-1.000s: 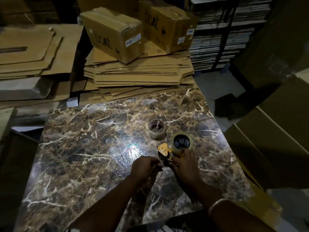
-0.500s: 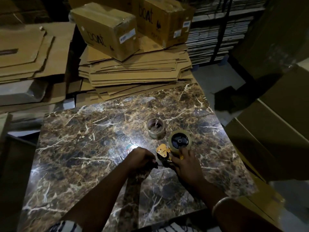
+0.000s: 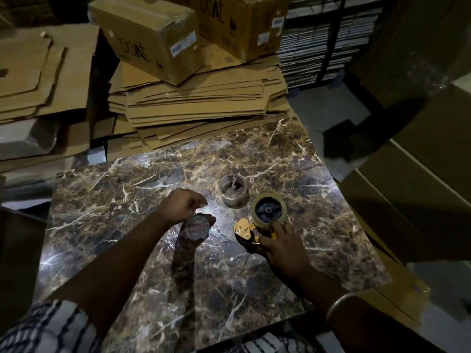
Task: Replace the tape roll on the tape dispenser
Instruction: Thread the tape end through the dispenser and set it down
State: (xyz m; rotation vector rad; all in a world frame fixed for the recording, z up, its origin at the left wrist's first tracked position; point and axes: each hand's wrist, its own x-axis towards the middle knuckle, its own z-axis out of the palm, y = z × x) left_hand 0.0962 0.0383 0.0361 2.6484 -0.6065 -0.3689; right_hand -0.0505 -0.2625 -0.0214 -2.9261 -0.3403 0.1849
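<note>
A yellow tape dispenser lies on the marble table, right of centre. A tan tape roll sits on its black hub. My right hand grips the dispenser from the near side, fingers over its handle and frame. Just beyond the dispenser stands a nearly bare cardboard tape core. My left hand hovers to the left of the dispenser, curled, with a round printed disc at its fingertips; how it is pinched is unclear.
Flattened cartons are piled past the table's far edge, with two sealed boxes on top. Large cartons crowd the right side. More flat cardboard lies at the left. Shelving stands behind.
My left hand has pulled away from the dispenser to the left and upward, now carrying a round printed disc. My right hand stays on the dispenser. The camera has tilted slightly.
</note>
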